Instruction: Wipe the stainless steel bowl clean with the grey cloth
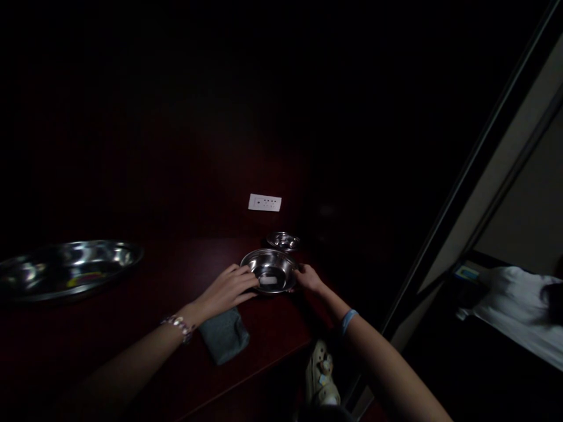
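Note:
A round, shiny metal bowl (281, 266) stands on a dark red-brown tabletop, with a pale patch visible inside its bottom. My left hand (231, 287), a beaded bracelet on its wrist, holds the bowl's left rim, fingers reaching over the edge. On the opposite side my right hand (308, 278) grips the right rim, with a blue band farther up that forearm. Just below my left hand lies a folded grey-green cloth (225, 337). A smaller metal bowl (284, 240) sits right behind the held one.
A large metal basin (127, 255) with something yellow in it stands at the left. A white socket plate (264, 203) is on the dark wall behind. Below the table edge shows a beige clog (323, 372). At the far right lies white cloth (514, 293).

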Demonstrator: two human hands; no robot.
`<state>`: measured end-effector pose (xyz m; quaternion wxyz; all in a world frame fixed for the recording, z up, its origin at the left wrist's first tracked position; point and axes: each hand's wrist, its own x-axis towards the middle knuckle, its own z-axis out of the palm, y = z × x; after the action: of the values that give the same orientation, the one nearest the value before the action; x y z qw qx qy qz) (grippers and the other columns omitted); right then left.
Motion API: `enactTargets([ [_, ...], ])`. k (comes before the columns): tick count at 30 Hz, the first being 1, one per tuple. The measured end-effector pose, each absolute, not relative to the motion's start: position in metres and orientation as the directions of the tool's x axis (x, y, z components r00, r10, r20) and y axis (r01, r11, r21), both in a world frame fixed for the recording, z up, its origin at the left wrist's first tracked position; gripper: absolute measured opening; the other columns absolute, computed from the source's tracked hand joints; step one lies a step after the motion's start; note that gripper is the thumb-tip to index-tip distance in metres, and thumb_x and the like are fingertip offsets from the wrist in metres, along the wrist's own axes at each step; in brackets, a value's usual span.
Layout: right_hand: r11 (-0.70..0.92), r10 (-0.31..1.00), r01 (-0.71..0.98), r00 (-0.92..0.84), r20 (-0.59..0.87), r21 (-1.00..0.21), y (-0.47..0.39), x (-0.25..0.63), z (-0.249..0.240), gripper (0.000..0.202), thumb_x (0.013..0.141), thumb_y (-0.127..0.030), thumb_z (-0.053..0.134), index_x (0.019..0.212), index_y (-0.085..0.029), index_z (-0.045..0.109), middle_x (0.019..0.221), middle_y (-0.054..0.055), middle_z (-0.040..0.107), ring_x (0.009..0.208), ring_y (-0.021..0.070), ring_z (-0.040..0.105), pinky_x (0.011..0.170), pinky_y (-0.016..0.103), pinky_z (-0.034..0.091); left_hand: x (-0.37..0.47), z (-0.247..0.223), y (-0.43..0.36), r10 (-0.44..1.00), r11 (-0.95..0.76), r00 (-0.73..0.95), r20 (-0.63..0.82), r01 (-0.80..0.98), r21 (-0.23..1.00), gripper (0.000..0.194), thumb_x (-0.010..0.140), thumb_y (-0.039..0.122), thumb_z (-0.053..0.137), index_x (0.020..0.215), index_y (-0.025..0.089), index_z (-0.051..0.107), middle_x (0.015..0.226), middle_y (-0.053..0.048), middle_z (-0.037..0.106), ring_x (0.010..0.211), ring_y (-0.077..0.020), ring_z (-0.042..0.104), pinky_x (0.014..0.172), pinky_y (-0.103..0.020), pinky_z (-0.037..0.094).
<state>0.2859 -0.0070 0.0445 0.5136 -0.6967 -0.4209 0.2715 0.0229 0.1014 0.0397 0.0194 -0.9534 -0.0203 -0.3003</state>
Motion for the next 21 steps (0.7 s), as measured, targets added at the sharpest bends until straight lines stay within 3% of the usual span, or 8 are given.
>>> enactTargets([
  [6,-0.225,0.901,0.283,0.425,-0.089,-0.932,0.003,0.282,0.053,0.012,0.094,-0.023,0.059,0.101,-0.015,0.065,0.065,0.004,0.07,0.058,0.0206,0.069,0.063,0.034,0.061,0.023,0.028,0.103,0.117,-0.992,0.786,0.607,0.118,0.037,0.021,0.097,0.029,0.06,0.11,0.025,0.075,0.108,-0.006,0.074,0.107,-0.0255,0.064,0.091,-0.038,0.049],
  [12,-0.217,0.91,0.298,0.407,-0.082,-0.93,0.011,0.286,0.052,0.012,0.093,-0.019,0.057,0.103,-0.014,0.063,0.069,0.005,0.072,0.057,0.0197,0.069,0.062,0.033,0.061,0.024,0.025,0.104,0.175,-0.984,0.794,0.582,0.15,0.092,0.02,0.096,0.028,0.062,0.109,0.023,0.075,0.104,-0.006,0.073,0.101,-0.0239,0.065,0.09,-0.037,0.051],
  [21,-0.239,0.891,0.324,0.449,-0.074,-0.915,0.016,0.295,0.042,0.008,0.09,-0.021,0.064,0.09,-0.014,0.068,0.066,0.006,0.07,0.055,0.0192,0.068,0.059,0.032,0.06,0.025,0.021,0.106,0.191,-0.981,0.783,0.592,0.134,0.14,0.02,0.097,0.028,0.061,0.11,0.021,0.074,0.105,-0.006,0.073,0.102,-0.0235,0.065,0.091,-0.037,0.052],
])
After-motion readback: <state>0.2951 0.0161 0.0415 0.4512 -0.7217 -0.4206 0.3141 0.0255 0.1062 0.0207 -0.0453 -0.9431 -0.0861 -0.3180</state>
